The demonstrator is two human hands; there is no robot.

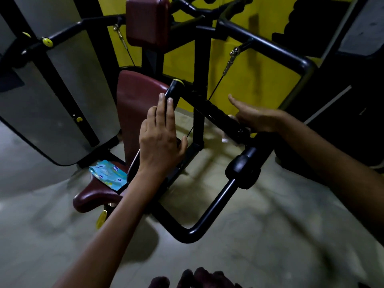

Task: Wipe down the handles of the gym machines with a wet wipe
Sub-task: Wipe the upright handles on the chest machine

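Observation:
A black handle grip (pixel 174 92) with a yellow end cap rises beside the maroon seat. My left hand (pixel 160 138) lies flat against it, fingers straight and pointing up along the grip. A second black handle bar (pixel 214 114) runs down to the right from there. My right hand (pixel 257 119) sits over that bar's lower end with the thumb stretched out and the fingers curled out of sight underneath. A white wet wipe (pixel 225 139), blurred, shows below and beside that hand against the bar.
A blue pack of wipes (pixel 108 175) lies on the maroon seat (pixel 91 196), below the maroon back pad (pixel 135 104). A black U-shaped frame tube (pixel 216 204) loops low in front of me. Grey shrouds (pixel 62 100) stand left, a yellow wall (pixel 249 80) behind.

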